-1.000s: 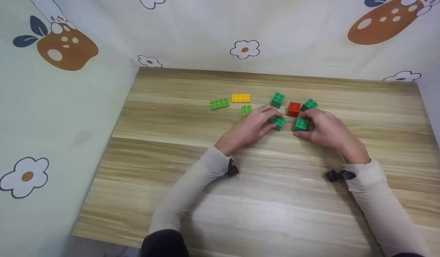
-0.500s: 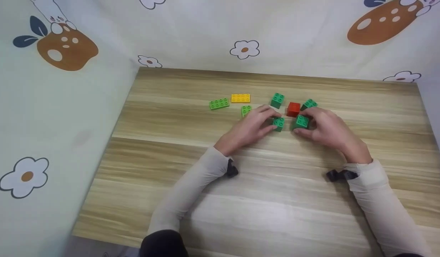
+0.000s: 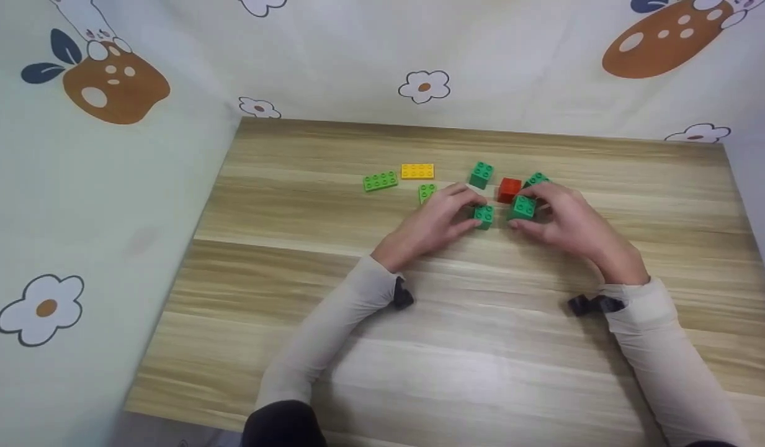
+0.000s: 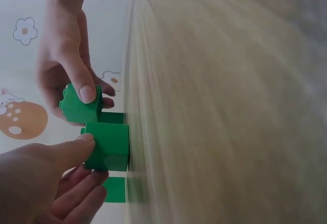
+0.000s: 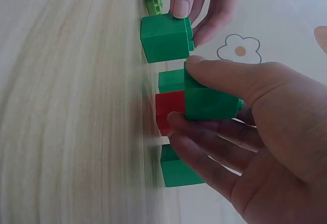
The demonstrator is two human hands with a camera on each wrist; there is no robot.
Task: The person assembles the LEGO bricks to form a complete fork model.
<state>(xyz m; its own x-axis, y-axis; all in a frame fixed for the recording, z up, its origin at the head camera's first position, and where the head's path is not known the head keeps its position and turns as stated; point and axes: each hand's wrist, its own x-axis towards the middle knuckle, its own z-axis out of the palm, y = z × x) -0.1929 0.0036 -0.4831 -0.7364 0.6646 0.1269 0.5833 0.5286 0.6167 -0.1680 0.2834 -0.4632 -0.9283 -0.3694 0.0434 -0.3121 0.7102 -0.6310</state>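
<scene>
1. The left hand (image 3: 435,220) pinches the lower green brick (image 3: 483,216), which appears to rest on the counter (image 3: 432,341); it has barely shifted.
2. The right hand (image 3: 568,220) grips the raised green brick (image 3: 523,207) between thumb and fingers. This brick has moved slightly toward the counter's far edge; both wrist views show it off the surface.
3. The hands stay apart, so the two held bricks sit at different heights, seemingly unjoined.
4. Just beyond the raised brick are the red block (image 3: 509,190) and a partly hidden green brick (image 3: 536,179); another green brick (image 3: 481,175) stands nearer the far edge.
5. Farther toward the left edge lie the yellow eight-stud brick (image 3: 417,171) and two lime-green bricks (image 3: 380,181), unmoved.
</scene>
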